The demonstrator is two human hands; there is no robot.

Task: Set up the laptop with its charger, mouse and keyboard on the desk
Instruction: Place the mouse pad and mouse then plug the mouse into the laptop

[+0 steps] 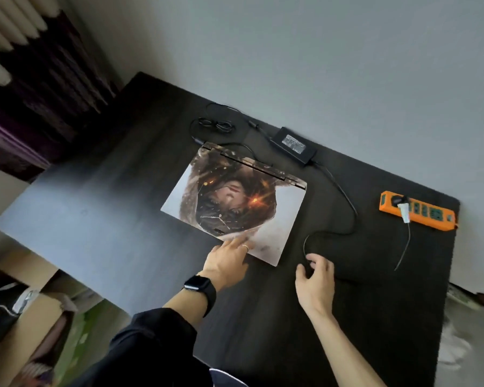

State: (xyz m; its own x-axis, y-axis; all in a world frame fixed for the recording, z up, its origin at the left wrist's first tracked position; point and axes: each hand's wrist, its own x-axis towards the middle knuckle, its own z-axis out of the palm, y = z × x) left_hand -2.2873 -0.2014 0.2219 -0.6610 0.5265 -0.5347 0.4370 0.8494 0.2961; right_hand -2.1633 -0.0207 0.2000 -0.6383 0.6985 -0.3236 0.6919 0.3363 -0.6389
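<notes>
The closed laptop (235, 199), its lid covered by a printed picture, lies flat in the middle of the dark desk (118, 208). My left hand (227, 261), with a ring and a black watch, rests with spread fingers on the lid's near edge. The black charger brick (294, 145) sits behind the laptop near the wall. Its mains cable (344, 196) loops forward across the desk to my right hand (316, 277), whose fingers curl around the cable's dark end. No mouse or keyboard is in view.
An orange power strip (418, 210) lies at the desk's right edge with a white plug (404, 215) and grey cord in it. A coiled black lead (215, 124) lies at the back. A cardboard box (25, 325) stands on the floor to the left.
</notes>
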